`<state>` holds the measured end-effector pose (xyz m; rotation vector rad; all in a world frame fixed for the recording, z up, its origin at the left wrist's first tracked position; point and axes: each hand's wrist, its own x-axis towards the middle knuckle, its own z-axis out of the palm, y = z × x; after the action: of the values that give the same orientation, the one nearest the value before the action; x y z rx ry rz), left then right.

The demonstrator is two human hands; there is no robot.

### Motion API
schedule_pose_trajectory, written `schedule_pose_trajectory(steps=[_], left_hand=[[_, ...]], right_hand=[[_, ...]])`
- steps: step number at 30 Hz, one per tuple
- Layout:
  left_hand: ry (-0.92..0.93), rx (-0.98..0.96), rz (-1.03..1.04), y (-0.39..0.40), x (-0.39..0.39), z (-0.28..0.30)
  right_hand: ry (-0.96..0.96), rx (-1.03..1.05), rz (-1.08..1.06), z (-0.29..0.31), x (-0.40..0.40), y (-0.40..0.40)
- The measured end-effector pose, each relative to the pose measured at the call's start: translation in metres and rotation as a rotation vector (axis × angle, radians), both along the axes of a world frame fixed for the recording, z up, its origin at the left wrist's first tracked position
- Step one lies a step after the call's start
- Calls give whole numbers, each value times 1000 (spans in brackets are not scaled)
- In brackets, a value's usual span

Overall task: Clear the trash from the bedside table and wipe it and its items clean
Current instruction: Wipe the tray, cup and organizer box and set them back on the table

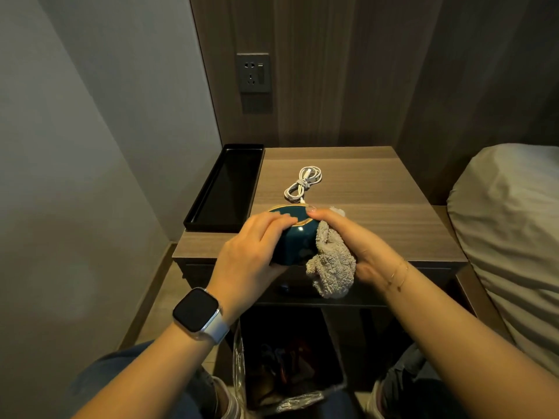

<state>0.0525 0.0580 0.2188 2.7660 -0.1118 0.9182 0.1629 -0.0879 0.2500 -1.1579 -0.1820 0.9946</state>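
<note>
Teal cup (295,241) with a gold rim, glossy, is held tipped over the near edge of the bedside table (363,213), its rim pointing away toward the wall. Left hand (254,252) curls round its side; right hand (354,237) grips a beige cloth (331,267) pressed to the cup. White cable (302,184) lies coiled behind, beside a black tray (193,220).
</note>
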Motion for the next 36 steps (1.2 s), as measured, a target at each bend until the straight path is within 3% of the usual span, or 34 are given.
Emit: schedule_pose_trajectory(steps=[3,4,8,12,15,20,24,26,29,32,36], left_hand=[[72,-314,-162,2,-2,-8],[92,-535,-174,2,-4,-7],[169,-1719,-25,-3,3,5],[292,-2201,4,-6,11,25],[228,-2259,175,-8,18,35],[81,-2177,272,-12,19,34],[116,-2134,259,-19,20,33],[116,-2126,274,-23,19,36],[66,-2127,292,-18,19,34],[79,-2150,338,-14,18,27],[85,-2206,370,-12,17,17]], right_hand=[[60,61,-104,-8,-3,4],[47,71,-138,-10,-4,4],[-14,159,-189,-11,-7,3],[-286,112,-124,-4,-12,0],[-530,43,-94,-1,-14,-5],[-797,-23,-366,10,0,-19],[-1587,-269,-257,14,2,-6],[-1770,-316,-162,9,-7,-1],[-1752,-189,2,-4,-22,-11],[-1466,-19,111,-7,-29,-30],[-1428,-74,-109,10,-9,-33]])
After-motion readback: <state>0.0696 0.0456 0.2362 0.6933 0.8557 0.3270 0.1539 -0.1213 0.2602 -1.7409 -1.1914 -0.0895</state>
